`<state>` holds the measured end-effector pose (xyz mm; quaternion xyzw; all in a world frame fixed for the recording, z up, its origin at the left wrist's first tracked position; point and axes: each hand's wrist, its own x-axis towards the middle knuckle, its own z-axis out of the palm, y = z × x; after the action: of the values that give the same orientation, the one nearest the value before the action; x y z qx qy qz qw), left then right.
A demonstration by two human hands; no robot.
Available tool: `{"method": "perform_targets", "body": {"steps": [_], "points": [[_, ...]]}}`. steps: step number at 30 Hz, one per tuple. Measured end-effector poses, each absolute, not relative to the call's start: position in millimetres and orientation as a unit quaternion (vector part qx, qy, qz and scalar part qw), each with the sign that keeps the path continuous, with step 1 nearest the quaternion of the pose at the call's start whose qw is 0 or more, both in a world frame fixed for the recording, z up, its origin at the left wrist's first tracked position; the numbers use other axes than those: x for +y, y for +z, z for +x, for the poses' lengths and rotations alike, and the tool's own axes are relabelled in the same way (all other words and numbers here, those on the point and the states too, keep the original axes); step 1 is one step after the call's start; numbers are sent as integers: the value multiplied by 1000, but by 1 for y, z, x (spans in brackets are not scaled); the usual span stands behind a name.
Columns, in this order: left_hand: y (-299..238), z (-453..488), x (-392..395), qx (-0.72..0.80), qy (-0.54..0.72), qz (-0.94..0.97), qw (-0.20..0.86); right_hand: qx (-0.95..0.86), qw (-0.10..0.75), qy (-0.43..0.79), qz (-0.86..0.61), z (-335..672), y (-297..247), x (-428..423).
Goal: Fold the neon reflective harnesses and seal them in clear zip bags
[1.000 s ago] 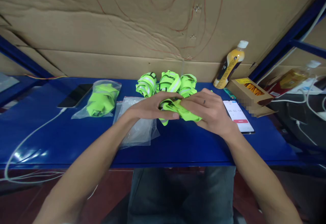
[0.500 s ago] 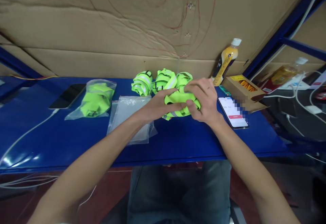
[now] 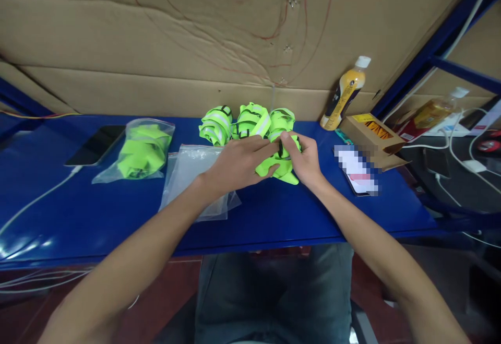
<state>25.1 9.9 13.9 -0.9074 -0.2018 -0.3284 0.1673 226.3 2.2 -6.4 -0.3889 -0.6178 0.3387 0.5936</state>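
Observation:
A neon-green reflective strap bundle, with a black piece showing near its top, is held between both hands above the front part of the table. My left hand is closed around its left side, the back of the hand turned up. On the right side, my right hand pinches the band with thumb and fingers. Behind them lie three similar rolled bundles, a left one, a middle one and a right one, the last partly covered by the held piece. Clear plastic bags lie flat beneath my left wrist.
A zip bag with neon-green fabric lies left, beside a dark phone on a cable. To the right are a lit phone, a yellow drink bottle and an open cardboard box. A cardboard wall stands behind the blue table.
My left hand has rolled over the bundle so its back faces up. My right hand has come lower and pinches the band. A loose flap now hangs from the bundle's lower right.

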Motion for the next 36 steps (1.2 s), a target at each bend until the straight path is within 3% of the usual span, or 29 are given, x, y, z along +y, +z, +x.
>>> {"method": "perform_targets", "body": {"steps": [4, 13, 17, 27, 31, 36], "points": [[20, 24, 9, -184, -318, -896, 249, -547, 607, 449, -362, 228, 4, 3], [18, 20, 12, -128, -334, -878, 320, -424, 345, 770, -328, 255, 19, 6], [9, 19, 17, -148, -341, -881, 292, -392, 354, 792, -307, 251, 8, 11], [7, 11, 24, -298, -358, -884, -39, -479, 541, 607, -332, 235, 5, 0], [5, 15, 27, -306, -416, -840, -167, -558, 557, 523, -324, 238, 6, -2], [6, 29, 19, -264, -479, -720, -428, -645, 570, 376, -343, 242, 10, -8]]}}
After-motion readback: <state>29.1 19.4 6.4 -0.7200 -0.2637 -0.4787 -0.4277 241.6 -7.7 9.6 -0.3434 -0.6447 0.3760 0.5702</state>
